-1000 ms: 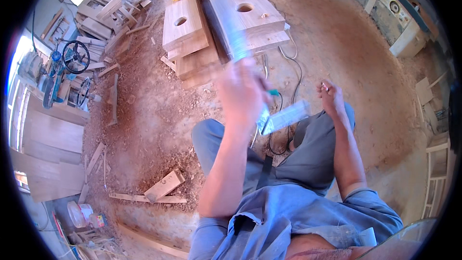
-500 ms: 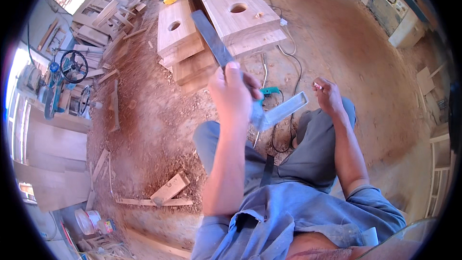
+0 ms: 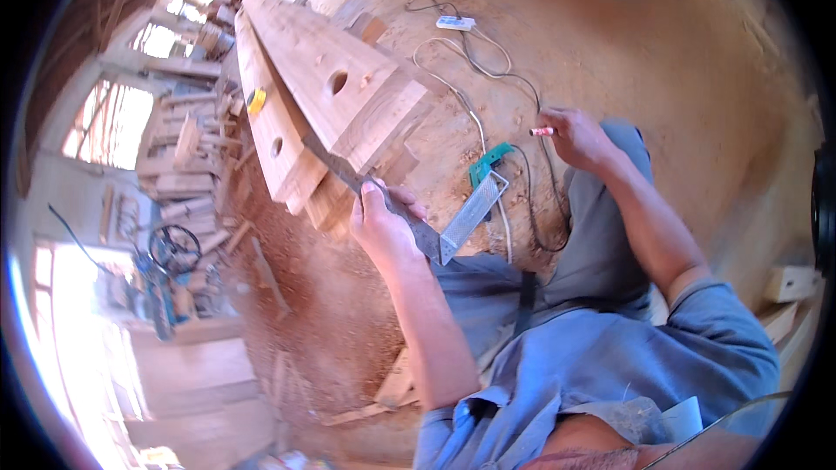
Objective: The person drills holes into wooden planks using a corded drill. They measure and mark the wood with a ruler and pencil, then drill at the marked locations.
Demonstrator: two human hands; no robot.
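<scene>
Gripping a steel square, left hand; right hand pinches red-tipped pencil.

Left hand raised and clenched, right hand pinched, arm outstretched.

This is a woodworking shop. Sawdust and shavings cover the earthen floor from the centre out toward 7 o'clock. Thick sawn timber beams with drilled round holes lie at 11 o'clock, a yellow tape measure resting on one. Stacked planks and offcuts pile up at 9 o'clock, near a machine with a black wheel. Power cords trail across the floor at 12 o'clock, and loose wood scraps lie at 6 o'clock.
</scene>
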